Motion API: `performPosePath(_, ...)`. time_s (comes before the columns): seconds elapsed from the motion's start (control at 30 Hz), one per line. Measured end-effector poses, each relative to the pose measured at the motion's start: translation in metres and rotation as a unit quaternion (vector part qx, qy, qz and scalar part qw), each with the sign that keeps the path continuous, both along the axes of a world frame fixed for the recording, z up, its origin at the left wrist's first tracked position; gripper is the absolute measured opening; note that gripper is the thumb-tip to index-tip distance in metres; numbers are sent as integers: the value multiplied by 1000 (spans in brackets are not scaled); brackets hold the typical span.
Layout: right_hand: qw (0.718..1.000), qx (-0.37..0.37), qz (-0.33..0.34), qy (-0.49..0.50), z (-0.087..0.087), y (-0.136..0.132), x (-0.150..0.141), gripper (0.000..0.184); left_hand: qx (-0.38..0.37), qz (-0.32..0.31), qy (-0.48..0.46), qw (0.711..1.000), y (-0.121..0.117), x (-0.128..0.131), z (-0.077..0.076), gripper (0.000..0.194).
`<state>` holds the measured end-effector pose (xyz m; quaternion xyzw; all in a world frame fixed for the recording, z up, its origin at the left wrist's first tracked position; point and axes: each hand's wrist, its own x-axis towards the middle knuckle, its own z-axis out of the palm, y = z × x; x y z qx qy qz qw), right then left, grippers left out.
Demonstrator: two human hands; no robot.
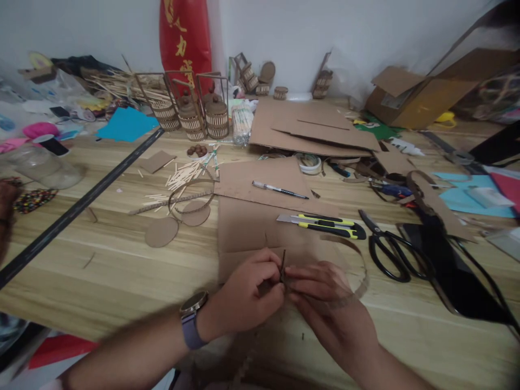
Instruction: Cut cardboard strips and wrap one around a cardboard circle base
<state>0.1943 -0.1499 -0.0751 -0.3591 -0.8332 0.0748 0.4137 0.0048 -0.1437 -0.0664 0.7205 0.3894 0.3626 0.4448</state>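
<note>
Over the near edge of the cardboard sheet point(244, 225), a thin, narrow brown cardboard strip point(364, 271) curls in a wide arc beyond the right hand point(337, 309); the left hand point(247, 292) and right pinch its dark, upright end between bunched fingertips.

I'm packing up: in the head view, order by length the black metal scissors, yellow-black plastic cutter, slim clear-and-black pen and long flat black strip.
Black strip
Scissors and cutter, too alike to rank
Pen
</note>
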Motion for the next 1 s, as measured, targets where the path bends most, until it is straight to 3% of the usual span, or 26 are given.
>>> performPosePath(0.37,999,-22,-27,-17,5,-2,6,12,2,-21,-7,1000,1,-2,5,21)
performPosePath(0.6,994,-84,-28,66,11,0,7,14,13,-53,-26,998,2,-3,3,20)
performPosePath(1.0,1000,13,2,-11,8,0,1,2,12,-7,-19,1000,0,-1,-4,16)
